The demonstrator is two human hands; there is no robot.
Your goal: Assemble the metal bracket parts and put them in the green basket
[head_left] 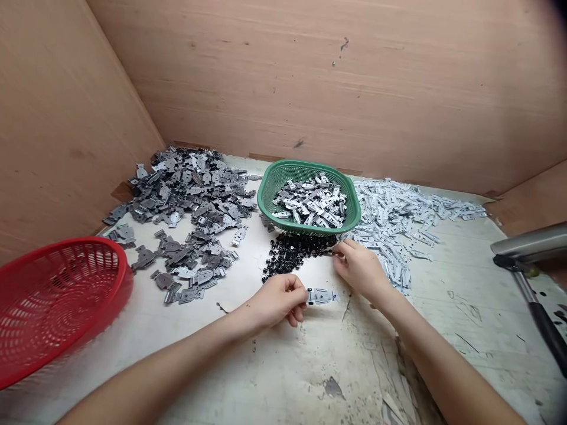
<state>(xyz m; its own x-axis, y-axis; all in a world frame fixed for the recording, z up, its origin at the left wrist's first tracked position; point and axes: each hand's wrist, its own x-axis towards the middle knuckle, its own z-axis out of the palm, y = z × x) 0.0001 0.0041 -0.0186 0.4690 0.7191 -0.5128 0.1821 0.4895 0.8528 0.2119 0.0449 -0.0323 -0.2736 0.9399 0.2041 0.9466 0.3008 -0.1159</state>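
My left hand [286, 296] is closed in a pinch on a flat metal bracket [322, 296], a silvery plate with a small black piece at the end by my fingers. The bracket points right, just above the table. To its upper right, my right hand [359, 265] has its thumb and fingertips pressed together at the edge of a pile of small black parts [290, 251]. What those fingertips hold, if anything, is too small to make out. Behind the pile stands a green basket [305, 226] with many metal pieces in it.
Grey stamped plates [190, 189] are heaped at the back left. Narrow whitish metal strips [394, 215] spread over the back right. A red basket [119, 283] sits at the left, and a metal bar with a black handle [543, 324] at the right. Wooden boards [310, 77] wall the table.
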